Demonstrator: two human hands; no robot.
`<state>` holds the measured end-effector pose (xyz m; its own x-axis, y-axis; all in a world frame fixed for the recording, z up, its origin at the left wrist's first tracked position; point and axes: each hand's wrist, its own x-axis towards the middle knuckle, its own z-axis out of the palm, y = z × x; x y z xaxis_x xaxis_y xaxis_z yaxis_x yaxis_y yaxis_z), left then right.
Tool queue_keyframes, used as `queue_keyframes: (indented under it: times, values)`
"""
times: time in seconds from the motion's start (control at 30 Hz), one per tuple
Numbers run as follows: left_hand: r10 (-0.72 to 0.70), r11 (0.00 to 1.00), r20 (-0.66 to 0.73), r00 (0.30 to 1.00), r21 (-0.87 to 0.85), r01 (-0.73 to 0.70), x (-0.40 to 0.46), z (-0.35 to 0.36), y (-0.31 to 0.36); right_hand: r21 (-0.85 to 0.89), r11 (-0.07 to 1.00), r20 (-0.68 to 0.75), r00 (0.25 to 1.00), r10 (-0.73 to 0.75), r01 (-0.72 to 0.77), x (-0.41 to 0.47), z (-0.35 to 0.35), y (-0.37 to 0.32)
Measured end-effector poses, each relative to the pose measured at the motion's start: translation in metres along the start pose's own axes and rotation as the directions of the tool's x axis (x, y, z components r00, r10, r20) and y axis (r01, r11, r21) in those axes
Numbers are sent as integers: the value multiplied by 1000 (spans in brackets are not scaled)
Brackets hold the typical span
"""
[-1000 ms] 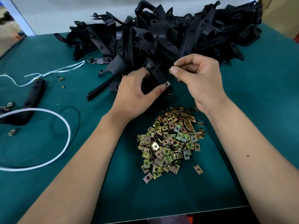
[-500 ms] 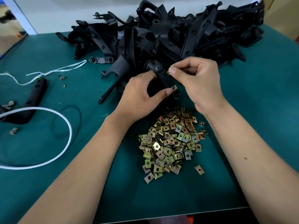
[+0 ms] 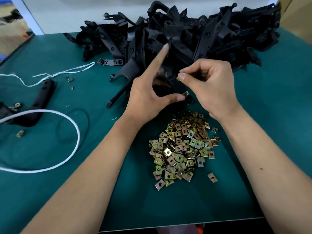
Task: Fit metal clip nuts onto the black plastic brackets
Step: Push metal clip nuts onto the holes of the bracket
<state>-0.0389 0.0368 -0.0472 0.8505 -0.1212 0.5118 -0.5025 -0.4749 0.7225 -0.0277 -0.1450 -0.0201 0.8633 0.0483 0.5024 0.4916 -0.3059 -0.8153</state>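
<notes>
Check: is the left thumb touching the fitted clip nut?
Touching. The head view shows the left hand's thumb tip pressed against the clip nut on the bracket, no gap.

My left hand (image 3: 145,97) now has its index finger lifted straight, only the thumb touching the bracket (image 3: 177,85) by its fitted clip nut (image 3: 185,94). My right hand (image 3: 207,81) has pressed its nut (image 3: 177,79) against the bracket's edge.
</notes>
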Motion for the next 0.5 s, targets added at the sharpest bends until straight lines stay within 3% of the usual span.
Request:
queue_keyframes:
  times: [0.13,0.37,0.5]
  values:
    - [0,1000,46,999,-28,1,3,2,-2,-90,995,-35,999,-40,37,-3,3,-4]
    - [-11,998,42,999,67,8,6,2,-6,-119,993,-73,997,-17,8,-4,6,-6]
    - [9,999,32,999,39,-11,6,3,-8,-93,995,-78,997,28,-35,-4,9,-9]
